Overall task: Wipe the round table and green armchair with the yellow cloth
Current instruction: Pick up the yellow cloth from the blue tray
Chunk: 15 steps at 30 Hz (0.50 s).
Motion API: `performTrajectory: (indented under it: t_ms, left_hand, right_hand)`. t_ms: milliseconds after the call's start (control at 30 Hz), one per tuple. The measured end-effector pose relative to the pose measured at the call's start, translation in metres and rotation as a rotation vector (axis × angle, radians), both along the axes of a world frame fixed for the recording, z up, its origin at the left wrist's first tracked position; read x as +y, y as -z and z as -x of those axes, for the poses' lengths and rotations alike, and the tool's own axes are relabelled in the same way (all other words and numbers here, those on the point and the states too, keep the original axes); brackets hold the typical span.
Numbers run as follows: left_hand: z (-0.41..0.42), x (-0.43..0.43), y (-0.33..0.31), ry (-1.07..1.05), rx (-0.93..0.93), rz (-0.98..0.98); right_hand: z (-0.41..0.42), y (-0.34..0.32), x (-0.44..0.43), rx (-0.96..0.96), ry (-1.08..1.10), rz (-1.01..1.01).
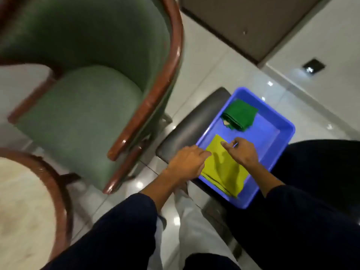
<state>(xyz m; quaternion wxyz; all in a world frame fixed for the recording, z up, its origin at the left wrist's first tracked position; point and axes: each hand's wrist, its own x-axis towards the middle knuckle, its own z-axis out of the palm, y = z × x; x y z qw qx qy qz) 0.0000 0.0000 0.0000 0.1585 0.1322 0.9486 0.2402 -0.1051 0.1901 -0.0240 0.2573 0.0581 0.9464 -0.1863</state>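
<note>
1. Reaching into the blue tray (288, 127), both hands are settling on the yellow cloth (224, 168), which is lying folded flat in the near half of the tray; the tray is sitting on a dark padded stool (187, 123).
2. The left hand (187, 161) is resting over the tray's near-left rim with its fingers (203, 153) loosely curled, touching the cloth's left edge but not yet pinching it.
3. The right hand (241, 152) is hovering at the cloth's far corner, forefinger extended and the others half bent; whether it is already gripping fabric I cannot tell.
4. A green cloth (240, 116) is lying in the far end of the tray, apart from the yellow one, so the hands are best keeping clear of it.
5. Doing this step well probably means pinching all folded layers at two corners and lifting straight up, so the tray is not dragging off the stool.
6. The round desk (23, 201) and the green armchair (81, 121) are waiting to the left, unwiped as far as one can judge
</note>
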Motion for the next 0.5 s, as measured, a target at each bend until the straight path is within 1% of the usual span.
performTrajectory:
  t_ms: [33, 100, 133, 200, 267, 300, 333, 400, 467, 500]
  left_hand:
    - [0.006, 0.013, 0.021, -0.005, -0.1, 0.003]
    - [0.017, 0.03, 0.059, -0.003, -0.166, 0.022]
    - [0.023, 0.032, 0.07, -0.014, -0.17, 0.033]
    - [0.044, 0.045, 0.096, -0.012, -0.181, 0.014]
    - [0.063, 0.057, 0.114, -0.002, -0.19, 0.031]
    - [0.071, 0.061, 0.117, -0.013, -0.214, 0.039]
    - [0.078, 0.066, 0.122, -0.027, -0.234, 0.04]
    - [0.086, 0.072, 0.121, 0.02, -0.235, 0.063]
    - [0.086, 0.069, 0.11, 0.134, -0.159, 0.107]
    - [0.084, 0.062, 0.102, 0.175, -0.107, 0.111]
  right_hand:
    - [0.0, 0.018, 0.012, -0.045, -0.028, -0.074]
    - [0.001, 0.051, 0.035, -0.069, -0.165, -0.259]
    - [0.0, 0.057, 0.044, -0.106, -0.188, -0.321]
    - [0.001, 0.08, 0.063, -0.198, -0.177, -0.373]
    - [0.001, 0.091, 0.07, -0.291, -0.111, -0.366]
    - [0.0, 0.092, 0.07, -0.324, -0.113, -0.356]
    - [-0.001, 0.089, 0.068, -0.341, -0.158, -0.35]
    - [-0.004, 0.075, 0.06, -0.295, -0.361, -0.337]
    - [-0.007, 0.048, 0.043, -0.188, -0.54, -0.263]
    - [-0.009, 0.03, 0.032, -0.145, -0.566, -0.215]
